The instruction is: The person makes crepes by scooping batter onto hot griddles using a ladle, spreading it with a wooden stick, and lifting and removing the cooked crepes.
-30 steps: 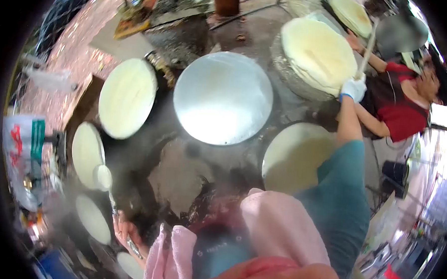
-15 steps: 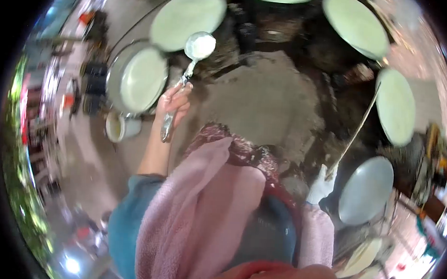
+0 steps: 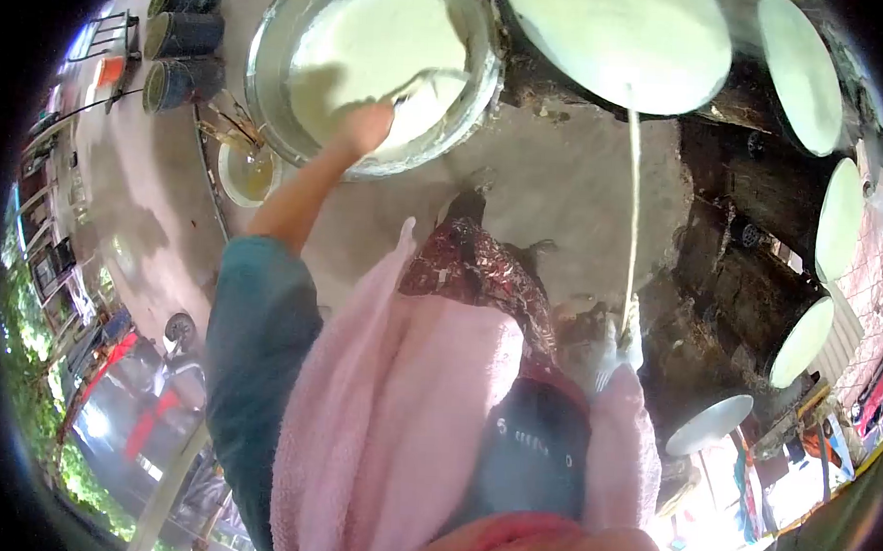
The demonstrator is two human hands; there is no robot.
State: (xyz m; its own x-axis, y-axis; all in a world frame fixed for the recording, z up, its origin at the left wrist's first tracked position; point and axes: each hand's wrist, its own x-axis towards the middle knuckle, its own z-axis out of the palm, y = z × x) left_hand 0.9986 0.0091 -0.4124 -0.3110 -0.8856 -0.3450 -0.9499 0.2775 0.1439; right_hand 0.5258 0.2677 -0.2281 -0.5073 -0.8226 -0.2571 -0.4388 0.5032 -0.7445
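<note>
My left hand [image 3: 369, 127] is closed around the handle of a metal ladle [image 3: 432, 76]. The ladle's head is down in the white batter-like liquid [image 3: 363, 31] of a wide metal basin [image 3: 263, 81], partly hidden and blurred. In a white glove, my right hand [image 3: 620, 350] grips a long thin stick [image 3: 634, 205]. The stick points away from me, its far tip at the near edge of a large round pan [image 3: 620, 32] with a pale, whitish-green surface.
More pale round pans [image 3: 803, 70] curve around on the right, set on dark stove-like blocks [image 3: 731, 180]. A greyish round pan [image 3: 709, 425] lies nearer on that side. Left of the basin are a small bucket [image 3: 231, 173] with sticks and several dark buckets [image 3: 186, 33].
My view has turned left, bringing the basin closer. The ladle, earlier raised with white stuff in its bowl, is now down in the basin. My right hand still holds the stick.
</note>
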